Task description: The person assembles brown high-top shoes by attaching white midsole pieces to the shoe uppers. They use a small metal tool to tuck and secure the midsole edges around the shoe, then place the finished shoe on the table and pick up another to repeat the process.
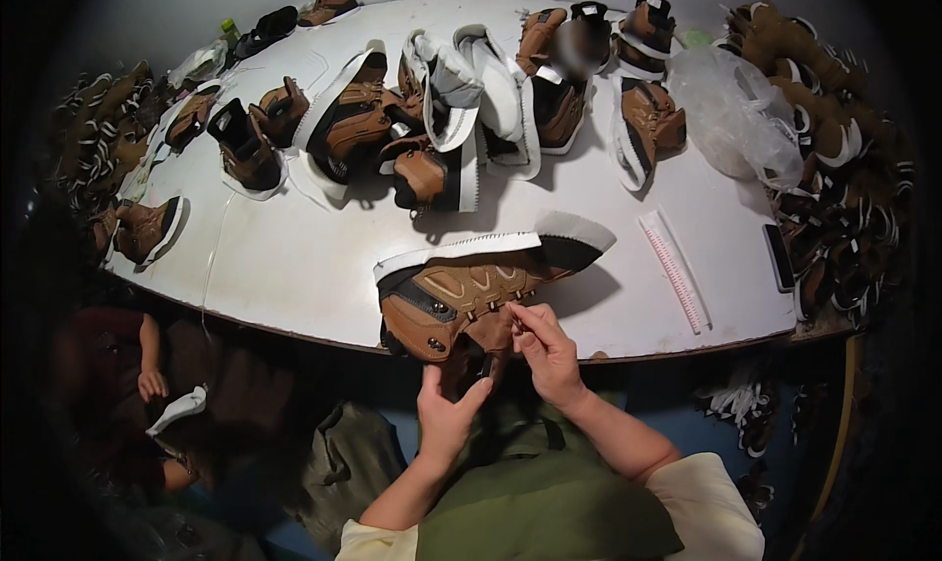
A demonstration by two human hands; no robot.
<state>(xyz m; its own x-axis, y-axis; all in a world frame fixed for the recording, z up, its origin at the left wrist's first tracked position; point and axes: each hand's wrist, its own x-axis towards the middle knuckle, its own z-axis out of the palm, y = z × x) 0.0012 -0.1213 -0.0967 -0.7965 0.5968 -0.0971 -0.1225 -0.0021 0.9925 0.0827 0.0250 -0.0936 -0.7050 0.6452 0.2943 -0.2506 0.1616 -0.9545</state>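
A brown and black boot upper (461, 291) lies on its side at the table's near edge, its white stitched bottom edge facing away from me. My left hand (453, 414) grips it from below at the collar, thumb near a small black tab. Beside the row of metal lace hooks, the fingers of my right hand (549, 357) are pinched together. Whatever those fingertips hold is too small to make out. Farther back, a cluster of similar uppers stands on the white table (304, 242), among them a brown upper with a white edge (432, 178).
A white ruler with red marks (674, 271) lies to the right, near a dark phone (779, 257). Behind them is a clear plastic bag (731, 109). Uppers are heaped at both sides, including a right-hand pile (854, 208). Another person's hand (152, 382) shows lower left.
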